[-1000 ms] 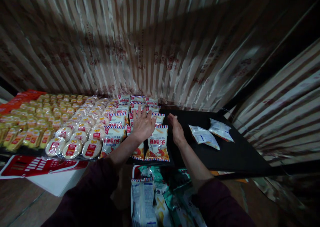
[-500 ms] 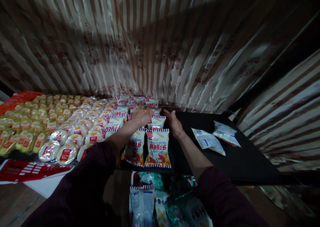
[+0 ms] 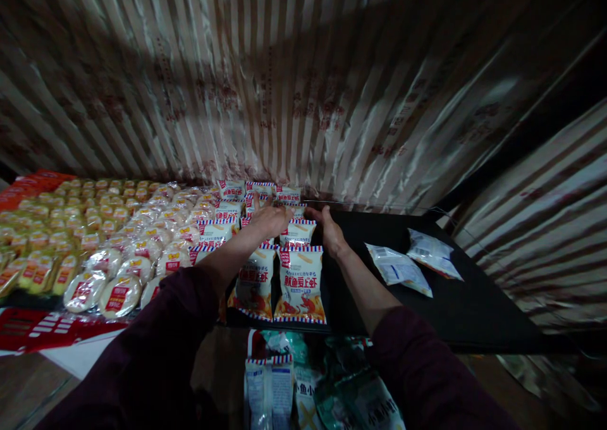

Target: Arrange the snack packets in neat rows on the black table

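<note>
Rows of white snack bags [image 3: 300, 284] with red lettering and striped red-blue edges lie on a black tabletop. My left hand [image 3: 271, 220] is over the middle of these rows, fingers apart, covering part of the bags beneath. To the right of the rows, my right hand [image 3: 332, 233] is open, its fingertips pointing at the side of a back-row bag [image 3: 298, 211]. Whether those fingertips touch the bag I cannot tell. Neither hand visibly grips anything.
Round wrapped crackers [image 3: 119, 296] and small yellow wrapped cakes [image 3: 35, 272] fill the left side. Two pale bags [image 3: 398, 269] lie face down on the black tabletop [image 3: 478, 310] at right. Below stands a box of green bags [image 3: 353, 398]. A striped plastic sheet [image 3: 284, 88] hangs behind.
My right hand's fingers have drawn in slightly, with the thumb raised. My left hand stays nearly in place over the bags. The view has shifted a little.
</note>
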Action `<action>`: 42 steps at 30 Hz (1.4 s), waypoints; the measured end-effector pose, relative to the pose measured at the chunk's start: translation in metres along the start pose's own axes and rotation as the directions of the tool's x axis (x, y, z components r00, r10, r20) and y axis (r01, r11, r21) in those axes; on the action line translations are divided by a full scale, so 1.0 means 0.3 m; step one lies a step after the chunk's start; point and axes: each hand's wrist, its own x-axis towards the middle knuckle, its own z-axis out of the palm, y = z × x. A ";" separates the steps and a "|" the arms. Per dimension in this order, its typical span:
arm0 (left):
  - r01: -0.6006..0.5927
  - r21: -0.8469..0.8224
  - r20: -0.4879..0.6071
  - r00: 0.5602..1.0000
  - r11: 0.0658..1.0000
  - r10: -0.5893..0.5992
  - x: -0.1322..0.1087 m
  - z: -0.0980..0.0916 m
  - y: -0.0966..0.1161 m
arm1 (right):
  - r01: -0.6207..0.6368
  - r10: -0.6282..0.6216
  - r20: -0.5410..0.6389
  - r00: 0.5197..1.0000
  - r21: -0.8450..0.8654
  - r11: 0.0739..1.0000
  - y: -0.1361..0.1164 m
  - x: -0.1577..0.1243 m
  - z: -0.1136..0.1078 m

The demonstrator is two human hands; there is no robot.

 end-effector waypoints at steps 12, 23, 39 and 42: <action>0.042 -0.003 -0.081 0.996 0.999 -0.042 -0.007 0.009 0.018 | 0.030 -0.031 -0.020 0.999 -0.055 0.998 0.062 0.084 -0.008; 0.004 0.049 -0.117 0.993 0.999 0.002 -0.004 0.026 0.012 | 0.025 -0.025 0.045 0.999 0.008 1.000 0.081 0.101 -0.003; 0.064 0.021 -0.123 0.991 0.998 -0.061 0.001 0.031 0.014 | -0.091 0.090 0.014 0.996 0.112 0.990 0.070 0.097 0.025; 0.063 -0.004 -0.155 0.986 0.998 -0.062 -0.003 0.038 0.008 | -0.064 0.065 -0.020 0.998 0.073 0.995 0.071 0.093 0.024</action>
